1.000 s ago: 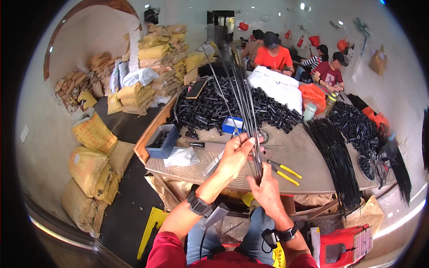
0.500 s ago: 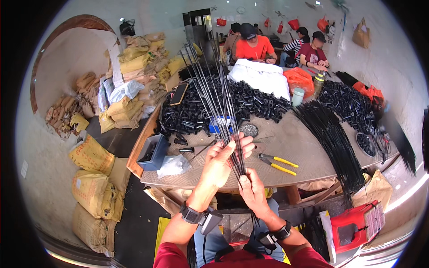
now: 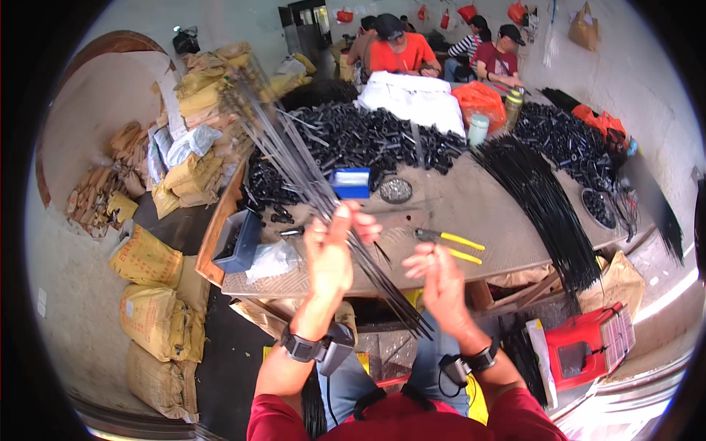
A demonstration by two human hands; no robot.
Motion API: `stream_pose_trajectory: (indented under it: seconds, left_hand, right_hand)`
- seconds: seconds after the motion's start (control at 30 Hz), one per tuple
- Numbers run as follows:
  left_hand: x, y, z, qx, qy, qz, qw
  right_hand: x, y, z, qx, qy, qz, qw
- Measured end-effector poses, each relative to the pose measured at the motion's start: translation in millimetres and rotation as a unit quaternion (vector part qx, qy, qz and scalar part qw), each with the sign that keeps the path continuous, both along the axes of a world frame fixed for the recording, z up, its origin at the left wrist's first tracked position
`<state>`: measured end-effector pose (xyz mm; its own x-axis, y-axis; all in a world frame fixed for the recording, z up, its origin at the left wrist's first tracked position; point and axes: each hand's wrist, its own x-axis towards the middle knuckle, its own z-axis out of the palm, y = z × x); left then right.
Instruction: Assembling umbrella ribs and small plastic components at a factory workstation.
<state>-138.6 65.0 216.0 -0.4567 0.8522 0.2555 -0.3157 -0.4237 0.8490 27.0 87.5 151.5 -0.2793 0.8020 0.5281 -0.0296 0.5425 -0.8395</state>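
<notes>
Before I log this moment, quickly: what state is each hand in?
Left hand: closed on a bundle of thin dark rods.
Right hand: open, with nothing visibly held.

I've got a lane here: bare worktop (image 3: 506,231) between the pliers (image 3: 463,239) and the strips (image 3: 540,213) on the right, and I could slip through. Deeper in, a dish (image 3: 396,190) and a blue box (image 3: 351,183) sit in my path, the heap (image 3: 393,140) walling off the back. Left's barred: rods (image 3: 307,182) slant across, bag (image 3: 272,262) and bin (image 3: 239,248) beyond.
</notes>
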Motion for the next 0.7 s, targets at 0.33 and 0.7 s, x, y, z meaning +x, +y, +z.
stream_pose_trajectory:
  seconds: [0.33, 0.7]
  left_hand:
    - [-70.7, -38.4, 33.0, 0.054, 0.094, 0.022, 0.994]
    - [-48.8, -45.0, 23.7, 0.045, 0.118, -0.034, 0.991]
  right_hand:
    - [195.6, -12.3, -10.5, 0.079, -0.465, -0.038, 0.881]
    - [102.5, -42.5, -130.3, 0.104, -0.763, 0.110, 0.628]
